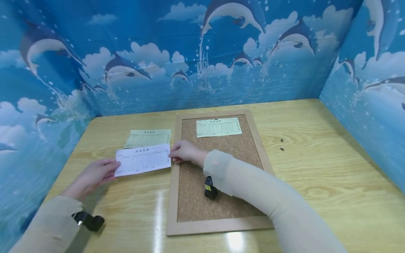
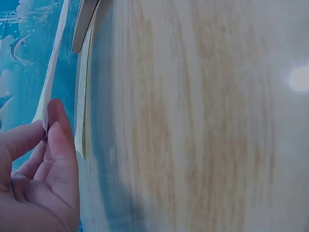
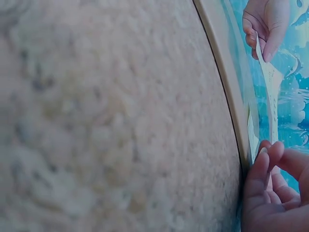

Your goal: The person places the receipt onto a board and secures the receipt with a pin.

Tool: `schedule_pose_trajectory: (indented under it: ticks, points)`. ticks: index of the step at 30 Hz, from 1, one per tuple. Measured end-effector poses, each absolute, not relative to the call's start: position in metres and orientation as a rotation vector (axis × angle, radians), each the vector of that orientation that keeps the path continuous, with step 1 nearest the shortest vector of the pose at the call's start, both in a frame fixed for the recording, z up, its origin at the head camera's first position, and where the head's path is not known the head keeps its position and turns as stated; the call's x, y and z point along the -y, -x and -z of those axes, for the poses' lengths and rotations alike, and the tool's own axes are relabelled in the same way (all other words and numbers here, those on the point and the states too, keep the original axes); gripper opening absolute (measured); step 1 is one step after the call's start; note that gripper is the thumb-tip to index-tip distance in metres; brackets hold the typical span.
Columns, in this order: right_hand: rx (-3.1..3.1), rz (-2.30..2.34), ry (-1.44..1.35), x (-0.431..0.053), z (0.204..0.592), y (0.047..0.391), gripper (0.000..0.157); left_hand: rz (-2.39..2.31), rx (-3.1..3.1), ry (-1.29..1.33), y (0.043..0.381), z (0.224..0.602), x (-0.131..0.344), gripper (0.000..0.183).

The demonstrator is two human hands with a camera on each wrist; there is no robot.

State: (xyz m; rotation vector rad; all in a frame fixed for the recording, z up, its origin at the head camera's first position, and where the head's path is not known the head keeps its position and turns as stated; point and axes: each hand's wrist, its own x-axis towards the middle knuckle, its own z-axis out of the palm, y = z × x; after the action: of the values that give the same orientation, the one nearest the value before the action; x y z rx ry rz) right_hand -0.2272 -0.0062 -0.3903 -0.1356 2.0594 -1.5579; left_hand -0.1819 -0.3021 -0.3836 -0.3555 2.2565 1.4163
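A white printed form slip (image 1: 143, 160) is held up between both hands, over the table left of the cork board (image 1: 221, 168). My left hand (image 1: 98, 173) pinches its left edge between thumb and fingers, as the left wrist view also shows. At its right edge my right hand (image 1: 186, 151) pinches the paper, above the board's left frame. Behind the white slip, a pale green form slip (image 1: 150, 136) lies on the table, its lower part hidden. Another pale green form (image 1: 219, 127) is on the upper part of the cork, with a small pin (image 1: 216, 119) at its top edge.
Two small metallic pins (image 1: 282, 144) lie on the wooden table (image 1: 319, 158) right of the board. A blue dolphin-print curtain (image 1: 202, 80) hangs along the back and both sides. My right forearm crosses over the board.
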Motion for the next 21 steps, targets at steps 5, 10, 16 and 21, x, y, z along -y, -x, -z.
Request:
schedule_pose_trajectory:
  ticks: [5,10,16,21]
  points:
    - [-2.033,1.56,0.084,0.002,0.39,0.227,0.014,-1.465,-2.232,0.354,0.182,0.383,0.3,0.062]
    - [-2.031,1.538,0.061,-0.002,0.39,0.228,0.013,-1.474,-2.239,0.336,0.182,0.381,0.296,0.063]
    - [-2.042,1.514,0.057,-0.007,0.39,0.23,0.015,-1.502,-2.232,0.314,0.184,0.38,0.292,0.063]
    - [-2.034,1.521,0.058,-0.009,0.388,0.229,0.017,-1.528,-2.227,0.276,0.183,0.38,0.291,0.062]
